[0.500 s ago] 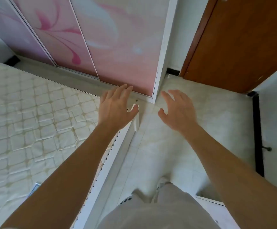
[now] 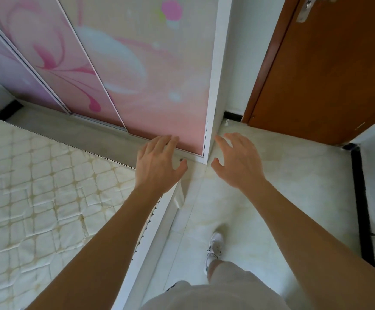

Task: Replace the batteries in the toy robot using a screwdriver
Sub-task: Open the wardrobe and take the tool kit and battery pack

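Observation:
No toy robot, batteries or screwdriver appear in the head view. My left hand [image 2: 157, 164] is stretched out in front of me, palm down, fingers relaxed and empty, above the corner of the bed. My right hand [image 2: 238, 162] is held out beside it over the floor, fingers spread and slightly bent, holding nothing. Both forearms reach forward from the bottom of the view.
A quilted white mattress [image 2: 36, 186] on a white bed frame [image 2: 150, 238] fills the left. A wardrobe with pink flowered sliding doors [image 2: 137, 86] stands ahead, a brown wooden door [image 2: 327, 74] at the right. Pale tiled floor [image 2: 282, 186] lies between; my white shoe [image 2: 214, 247] is on it.
The view has moved forward and tilted up a little, showing more of the wardrobe and door. A foot in a white shoe has stepped forward. Both hands stay open and empty.

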### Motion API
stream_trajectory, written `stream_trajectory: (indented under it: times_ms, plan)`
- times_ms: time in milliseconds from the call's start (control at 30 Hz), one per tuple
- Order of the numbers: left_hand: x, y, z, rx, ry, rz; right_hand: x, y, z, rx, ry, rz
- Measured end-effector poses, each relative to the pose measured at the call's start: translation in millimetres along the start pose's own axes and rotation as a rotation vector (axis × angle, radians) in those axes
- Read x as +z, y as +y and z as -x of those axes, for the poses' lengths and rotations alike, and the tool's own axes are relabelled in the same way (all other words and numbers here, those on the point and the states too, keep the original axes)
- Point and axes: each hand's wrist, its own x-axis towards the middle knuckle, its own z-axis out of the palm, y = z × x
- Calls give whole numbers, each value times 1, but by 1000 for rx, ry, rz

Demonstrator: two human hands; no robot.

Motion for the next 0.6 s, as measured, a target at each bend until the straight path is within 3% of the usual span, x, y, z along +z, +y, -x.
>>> stream_trajectory:
  times_ms: [300, 600]
  plan:
    - [47, 34, -117, -83, -22, 12, 7, 90, -123, -25, -34, -26]
    - [72, 14, -187, -143, -43, 6, 27, 109, -203, -85, -32, -56]
